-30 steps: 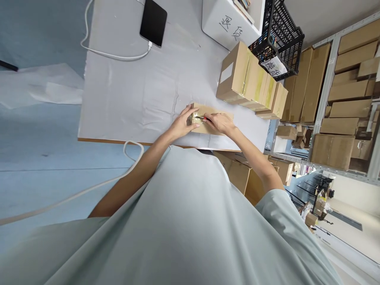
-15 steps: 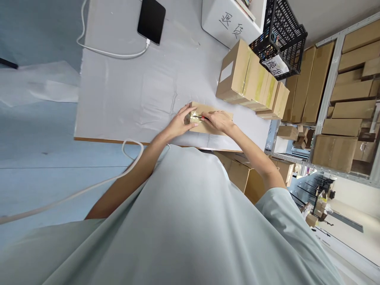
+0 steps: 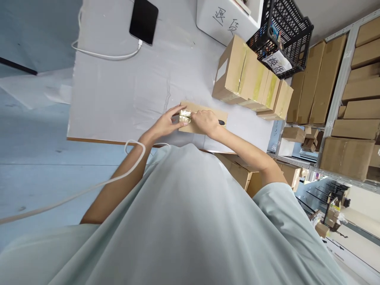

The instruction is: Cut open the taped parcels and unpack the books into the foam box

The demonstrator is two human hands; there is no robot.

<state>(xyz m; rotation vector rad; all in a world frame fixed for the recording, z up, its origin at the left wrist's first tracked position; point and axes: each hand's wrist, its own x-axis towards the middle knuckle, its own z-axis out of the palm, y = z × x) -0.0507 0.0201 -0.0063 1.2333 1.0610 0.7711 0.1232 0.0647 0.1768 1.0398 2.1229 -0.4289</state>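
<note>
A small cardboard box (image 3: 194, 107) lies on the table near its front edge, with shiny clear tape (image 3: 185, 114) over its left end. My left hand (image 3: 166, 123) grips that end, thumb on the near side and fingers on the far side. Resting on top of the box, my right hand (image 3: 207, 121) is closed around a black-handled cutter (image 3: 221, 122). Only the dark rounded end of the cutter shows behind my fist. Its front part is hidden under my fingers, beside the tape.
Several taped cardboard boxes (image 3: 234, 75) stand in a row at the right. Behind them are a white bin (image 3: 219, 23) and a black plastic crate (image 3: 285, 35). A phone (image 3: 144, 20) on a white cable lies at back left. Shelves (image 3: 338, 87) of boxes rise at far right.
My right hand has turned over the box, so the cutter's tip and red part are now covered and its black end shows. My left hand keeps its hold. The whole view has shifted slightly.
</note>
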